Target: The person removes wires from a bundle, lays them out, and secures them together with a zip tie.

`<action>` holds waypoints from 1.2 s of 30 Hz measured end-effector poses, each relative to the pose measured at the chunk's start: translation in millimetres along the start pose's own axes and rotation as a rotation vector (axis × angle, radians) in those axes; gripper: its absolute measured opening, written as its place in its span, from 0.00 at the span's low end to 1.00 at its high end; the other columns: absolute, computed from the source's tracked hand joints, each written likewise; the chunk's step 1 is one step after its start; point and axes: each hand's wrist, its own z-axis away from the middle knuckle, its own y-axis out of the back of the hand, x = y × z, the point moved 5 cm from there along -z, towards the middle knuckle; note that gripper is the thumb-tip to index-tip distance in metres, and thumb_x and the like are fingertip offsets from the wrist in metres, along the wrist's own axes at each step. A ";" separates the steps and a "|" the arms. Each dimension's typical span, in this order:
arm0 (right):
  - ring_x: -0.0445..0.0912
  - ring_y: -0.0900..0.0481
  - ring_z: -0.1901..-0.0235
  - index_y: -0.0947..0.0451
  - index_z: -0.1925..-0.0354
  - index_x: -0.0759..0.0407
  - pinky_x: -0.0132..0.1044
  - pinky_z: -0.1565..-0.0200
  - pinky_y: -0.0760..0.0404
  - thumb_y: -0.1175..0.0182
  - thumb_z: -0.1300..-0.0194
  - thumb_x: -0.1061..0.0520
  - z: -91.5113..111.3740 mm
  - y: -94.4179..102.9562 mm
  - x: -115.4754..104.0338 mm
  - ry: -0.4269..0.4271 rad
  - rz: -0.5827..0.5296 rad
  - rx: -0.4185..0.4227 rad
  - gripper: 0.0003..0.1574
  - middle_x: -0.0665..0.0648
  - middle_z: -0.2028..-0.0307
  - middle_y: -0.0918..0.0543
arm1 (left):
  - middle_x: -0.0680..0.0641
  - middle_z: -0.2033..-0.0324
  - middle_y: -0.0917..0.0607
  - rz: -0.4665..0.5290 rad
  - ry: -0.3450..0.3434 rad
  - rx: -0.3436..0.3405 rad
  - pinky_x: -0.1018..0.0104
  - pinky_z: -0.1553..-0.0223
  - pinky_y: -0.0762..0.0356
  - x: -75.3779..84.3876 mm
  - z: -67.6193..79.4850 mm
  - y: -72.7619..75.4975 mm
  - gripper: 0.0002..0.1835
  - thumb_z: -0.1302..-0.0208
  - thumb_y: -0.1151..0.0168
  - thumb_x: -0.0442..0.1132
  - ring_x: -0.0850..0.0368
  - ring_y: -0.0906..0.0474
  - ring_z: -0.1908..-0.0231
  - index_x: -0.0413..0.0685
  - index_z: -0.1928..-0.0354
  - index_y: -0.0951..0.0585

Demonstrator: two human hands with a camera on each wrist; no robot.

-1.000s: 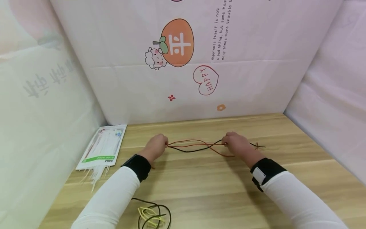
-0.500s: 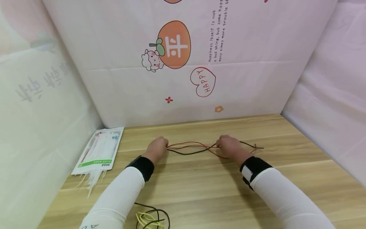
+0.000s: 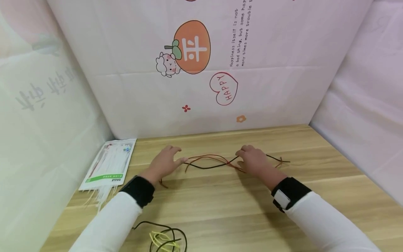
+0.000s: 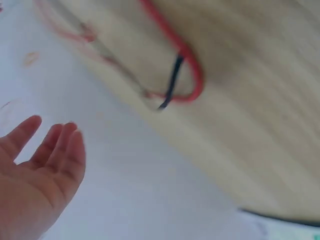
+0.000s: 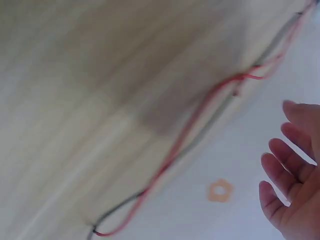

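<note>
A red wire [image 3: 207, 155] and a black wire [image 3: 204, 168] lie loosely crossed on the wooden table, stretching between my hands and past both of them. My left hand [image 3: 163, 162] is over their left part, thumb and fingers spread; the left wrist view shows its palm [image 4: 37, 182] bare, away from a red loop [image 4: 197, 75] of wire. Over the right part is my right hand [image 3: 252, 160]. Its fingers are loosely bent, and in the right wrist view the hand [image 5: 297, 172] holds nothing, apart from the crossed red wire [image 5: 185, 132].
A white packet [image 3: 107, 162] with a green stripe lies at the left, thin white strips [image 3: 102, 197] sticking out of its near end. Closer to me, a loose black coil [image 3: 181, 231] tangles with yellow strands [image 3: 163, 241]. White printed cloth [image 3: 145, 108] walls the table's back and sides.
Both hands have let go of the wires. My left hand has spread its fingers and drawn slightly left, while the right fingers have loosened. A red end has come out beside the left thumb.
</note>
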 end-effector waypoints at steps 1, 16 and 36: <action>0.53 0.23 0.61 0.19 0.53 0.60 0.41 0.70 0.23 0.32 0.41 0.56 2.7 7.7 -2.9 0.016 0.005 0.048 0.18 0.58 0.61 0.21 | 0.37 0.39 0.30 0.028 -0.015 -0.009 0.45 0.40 0.34 3.2 9.1 8.0 0.34 0.32 0.46 0.59 0.40 0.33 0.39 0.42 0.34 0.32; 0.47 0.20 0.62 0.18 0.53 0.58 0.41 0.62 0.20 0.28 0.46 0.58 56.0 41.5 -65.3 0.298 -0.126 0.305 0.20 0.53 0.62 0.18 | 0.38 0.30 0.41 0.217 -0.244 -0.391 0.35 0.42 0.36 19.0 152.6 -15.5 0.57 0.55 0.29 0.65 0.35 0.42 0.33 0.52 0.26 0.44; 0.43 0.20 0.64 0.18 0.54 0.54 0.37 0.63 0.21 0.29 0.44 0.56 60.0 38.7 -111.7 0.450 -0.180 0.283 0.18 0.49 0.64 0.19 | 0.66 0.71 0.27 0.207 -0.402 -0.501 0.76 0.70 0.30 53.6 161.5 -56.7 0.14 0.45 0.27 0.40 0.74 0.33 0.72 0.56 0.62 0.25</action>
